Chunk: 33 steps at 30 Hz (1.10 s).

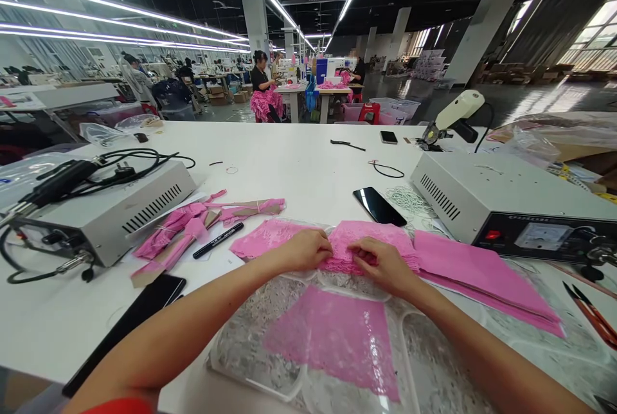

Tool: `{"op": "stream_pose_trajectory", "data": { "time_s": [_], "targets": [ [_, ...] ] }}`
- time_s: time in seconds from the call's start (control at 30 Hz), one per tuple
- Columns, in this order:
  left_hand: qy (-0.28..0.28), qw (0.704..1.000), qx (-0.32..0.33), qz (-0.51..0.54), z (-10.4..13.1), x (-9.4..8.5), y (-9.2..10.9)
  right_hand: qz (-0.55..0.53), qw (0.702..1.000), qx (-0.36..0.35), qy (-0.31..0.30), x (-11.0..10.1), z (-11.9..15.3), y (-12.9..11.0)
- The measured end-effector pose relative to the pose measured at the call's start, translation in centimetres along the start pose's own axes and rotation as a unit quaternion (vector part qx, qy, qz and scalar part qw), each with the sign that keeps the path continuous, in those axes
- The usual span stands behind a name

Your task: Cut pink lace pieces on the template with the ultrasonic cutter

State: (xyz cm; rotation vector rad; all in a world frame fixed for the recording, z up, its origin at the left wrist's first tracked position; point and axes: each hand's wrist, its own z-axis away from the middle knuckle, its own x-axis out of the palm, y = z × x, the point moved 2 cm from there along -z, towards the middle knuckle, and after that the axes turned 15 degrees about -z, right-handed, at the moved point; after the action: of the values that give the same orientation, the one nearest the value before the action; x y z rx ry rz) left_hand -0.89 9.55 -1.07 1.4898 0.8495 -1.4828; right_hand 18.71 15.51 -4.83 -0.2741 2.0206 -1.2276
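My left hand (310, 249) is closed, its fingertips pinched on the left edge of a stack of pink lace pieces (371, 234). Across the same stack, my right hand (380, 261) has its fingers curled together at the front edge of the lace. More pink lace (265, 238) lies flat to the left, partly under my left forearm. Closer to me, a pink piece (347, 343) shows in or under a clear plastic sheet with moulded compartments (260, 369). A pile of smooth pink fabric (482, 276) sits right of the lace stack.
Grey machine boxes stand at left (125, 208) and right (520, 202). Around the work lie a phone (379, 206), a black marker (218, 240), bundled pink strips (187, 227), a dark flat object (130, 330) and red-handled snips (592, 317). A handheld cutter (456, 115) stands behind. People sit farther off.
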Motion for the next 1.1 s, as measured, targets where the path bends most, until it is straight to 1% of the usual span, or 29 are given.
{"op": "stream_pose_trajectory", "data": {
  "time_s": [0.17,0.33,0.63,0.9,1.1],
  "targets": [
    [0.013,1.0,-0.003,0.018,-0.2,-0.2,-0.1,-0.003,1.0,-0.004,-0.019,-0.3,-0.3,-0.8],
    [0.012,1.0,-0.005,0.022,-0.1,-0.5,-0.1,0.004,0.999,-0.008,-0.034,-0.2,-0.7,-1.5],
    [0.008,1.0,-0.011,0.018,-0.2,-0.3,-0.1,0.032,0.999,-0.021,-0.036,-0.1,-0.6,-1.7],
    [-0.007,1.0,-0.017,-0.018,0.3,-0.6,0.5,0.065,0.995,-0.052,-0.056,1.2,-0.8,-3.0],
    [-0.015,0.999,-0.038,-0.03,0.0,-0.1,0.6,0.071,0.995,-0.048,-0.056,1.7,-1.1,-2.3]
  ]
}}
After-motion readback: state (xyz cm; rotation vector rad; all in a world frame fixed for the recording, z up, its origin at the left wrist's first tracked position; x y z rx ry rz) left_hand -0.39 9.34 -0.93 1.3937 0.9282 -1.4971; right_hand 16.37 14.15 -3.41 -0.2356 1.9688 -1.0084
